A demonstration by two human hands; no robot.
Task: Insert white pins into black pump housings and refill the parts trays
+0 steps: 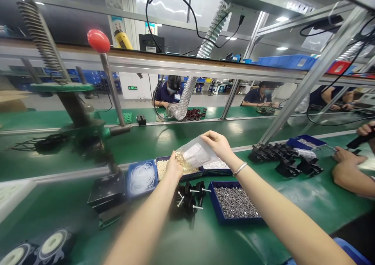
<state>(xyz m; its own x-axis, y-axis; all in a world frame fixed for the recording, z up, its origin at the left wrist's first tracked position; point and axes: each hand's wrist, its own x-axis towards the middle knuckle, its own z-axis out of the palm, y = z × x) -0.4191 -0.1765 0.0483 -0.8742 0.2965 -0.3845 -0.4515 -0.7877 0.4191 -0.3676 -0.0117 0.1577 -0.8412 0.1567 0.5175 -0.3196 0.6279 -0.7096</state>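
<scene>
Across the green tabletop (208, 239), a screw tray (238, 203) sits at five o'clock from the clear bag (199, 155). The left hand (174, 169) grips its lower end, the right hand (217, 144) its raised corner, likely keeping the gold pieces (179, 157) gathered low.

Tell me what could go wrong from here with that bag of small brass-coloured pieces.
The bag is held above open bins, so its brass-coloured pieces could spill into the beige pieces and mix. If the left hand slips, they might scatter among the black parts below. The right forearm crosses the screw bin's corner in view, and might bump it.
</scene>
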